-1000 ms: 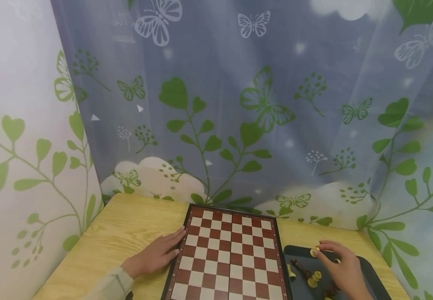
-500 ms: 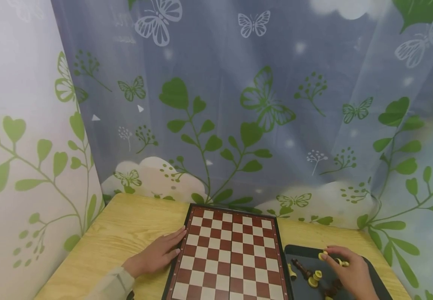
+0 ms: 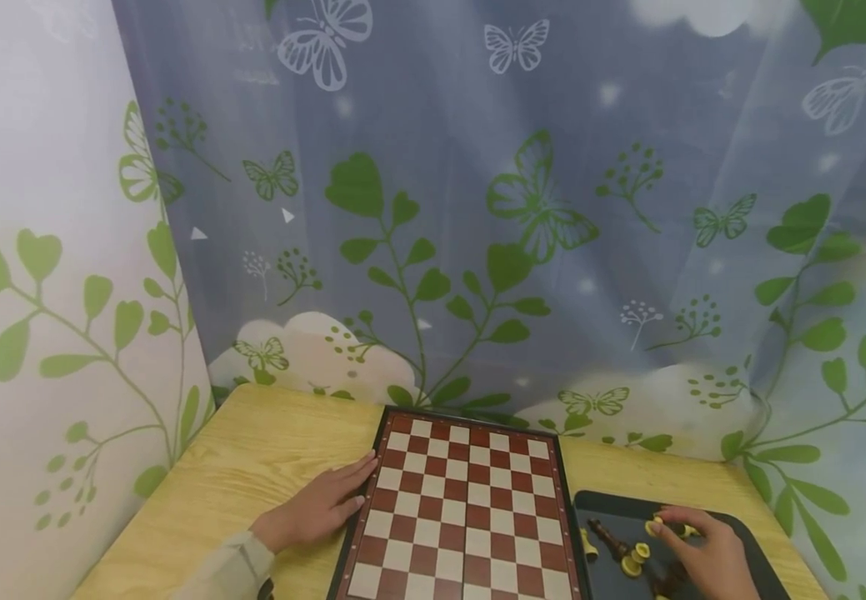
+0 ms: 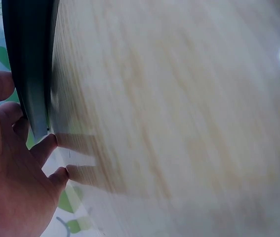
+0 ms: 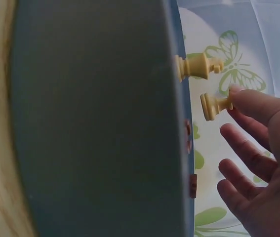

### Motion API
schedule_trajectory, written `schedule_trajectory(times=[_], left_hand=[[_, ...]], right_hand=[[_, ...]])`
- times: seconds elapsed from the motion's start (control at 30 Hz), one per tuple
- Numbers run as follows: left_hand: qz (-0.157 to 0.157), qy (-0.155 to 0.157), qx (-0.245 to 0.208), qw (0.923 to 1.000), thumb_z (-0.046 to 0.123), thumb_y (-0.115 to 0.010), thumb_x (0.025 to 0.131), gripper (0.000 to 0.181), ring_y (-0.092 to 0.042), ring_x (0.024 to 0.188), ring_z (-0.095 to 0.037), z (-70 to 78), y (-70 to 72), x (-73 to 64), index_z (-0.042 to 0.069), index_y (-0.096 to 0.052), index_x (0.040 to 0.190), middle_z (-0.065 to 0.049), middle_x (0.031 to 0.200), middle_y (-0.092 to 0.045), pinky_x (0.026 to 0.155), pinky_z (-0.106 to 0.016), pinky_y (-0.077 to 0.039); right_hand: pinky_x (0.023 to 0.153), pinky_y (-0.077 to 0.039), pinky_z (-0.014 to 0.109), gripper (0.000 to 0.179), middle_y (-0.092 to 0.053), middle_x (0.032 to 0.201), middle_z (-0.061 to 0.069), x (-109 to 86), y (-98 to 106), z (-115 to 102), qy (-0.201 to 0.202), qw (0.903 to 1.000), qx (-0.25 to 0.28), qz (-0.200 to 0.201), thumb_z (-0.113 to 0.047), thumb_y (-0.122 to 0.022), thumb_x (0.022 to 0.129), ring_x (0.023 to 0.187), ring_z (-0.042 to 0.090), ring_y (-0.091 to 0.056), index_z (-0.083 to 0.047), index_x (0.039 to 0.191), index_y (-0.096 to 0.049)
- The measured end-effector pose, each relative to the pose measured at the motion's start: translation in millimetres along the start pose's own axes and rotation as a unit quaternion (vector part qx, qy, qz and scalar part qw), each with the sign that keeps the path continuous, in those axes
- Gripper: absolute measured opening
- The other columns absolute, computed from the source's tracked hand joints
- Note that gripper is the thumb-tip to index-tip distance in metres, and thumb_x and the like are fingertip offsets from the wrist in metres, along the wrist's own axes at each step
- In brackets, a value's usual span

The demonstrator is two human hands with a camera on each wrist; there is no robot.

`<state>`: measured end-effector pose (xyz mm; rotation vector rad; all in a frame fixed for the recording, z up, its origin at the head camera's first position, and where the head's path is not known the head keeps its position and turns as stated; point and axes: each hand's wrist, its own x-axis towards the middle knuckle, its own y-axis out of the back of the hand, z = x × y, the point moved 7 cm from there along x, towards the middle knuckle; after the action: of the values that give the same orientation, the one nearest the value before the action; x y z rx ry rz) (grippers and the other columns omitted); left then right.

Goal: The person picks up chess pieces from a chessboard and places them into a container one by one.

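My left hand lies along the left edge of the chessboard, a red-and-cream checkered board with a dark frame. In the left wrist view its fingers are extended by the frame's side. At the right, over the black tray, my right hand pinches a pale yellow chess piece between thumb and forefinger. The piece's top is covered by the fingertips, its wide base shows, and the other fingers are spread loosely. Another yellow chess piece stands in the tray close by.
Inside the tray lie a dark brown chess piece and a yellow one at its left wall; others are partly behind the hand. Board and tray sit side by side on a wood-grain table, with a patterned curtain behind.
My right hand has moved slightly right and lower over the tray, still pinching the yellow chess piece. The left hand stays at the board's edge. The head view has shifted a little.
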<state>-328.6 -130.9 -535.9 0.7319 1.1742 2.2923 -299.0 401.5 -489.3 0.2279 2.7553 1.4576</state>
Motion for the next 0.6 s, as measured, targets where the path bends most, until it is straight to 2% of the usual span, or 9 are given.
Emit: schedule_trajectory(times=[0.17, 0.47, 0.6], left_hand=[[0.006, -0.014, 0.02, 0.9997, 0.023, -0.044, 0.11, 0.054, -0.043, 0.139, -0.049, -0.7, 0.1, -0.2, -0.003, -0.034, 0.156, -0.026, 0.16, -0.035, 0.105, -0.068, -0.039], [-0.02, 0.018, 0.0, 0.9996, 0.021, -0.043, 0.11, 0.055, -0.037, 0.144, -0.047, 1.7, 0.9, 0.6, -0.006, -0.032, 0.156, -0.025, 0.163, -0.03, 0.111, -0.068, -0.033], [-0.019, 0.018, 0.004, 0.9997, 0.022, -0.044, 0.11, 0.055, -0.038, 0.143, -0.048, 3.0, 1.7, -0.4, -0.006, -0.033, 0.156, -0.025, 0.162, -0.031, 0.11, -0.069, -0.034]], right_hand=[[0.09, -0.053, 0.056, 0.034, -0.067, 0.127, 0.026, 3.2, -1.8, 4.0, -0.002, 0.9999, -0.009, -0.007, -0.034, -0.075, 0.092, 0.115, 0.047, -0.062, -0.005, 0.11, -0.077], [0.083, -0.055, 0.054, 0.036, -0.072, 0.117, 0.021, 4.2, -4.0, 13.6, -0.02, 0.9995, -0.008, -0.024, -0.037, -0.077, 0.091, 0.103, 0.038, -0.067, -0.005, 0.107, -0.078], [0.083, -0.054, 0.056, 0.041, -0.071, 0.118, 0.022, 3.0, -4.6, 17.6, -0.026, 0.9992, -0.009, -0.03, -0.041, -0.078, 0.089, 0.106, 0.043, -0.065, -0.005, 0.107, -0.078]])
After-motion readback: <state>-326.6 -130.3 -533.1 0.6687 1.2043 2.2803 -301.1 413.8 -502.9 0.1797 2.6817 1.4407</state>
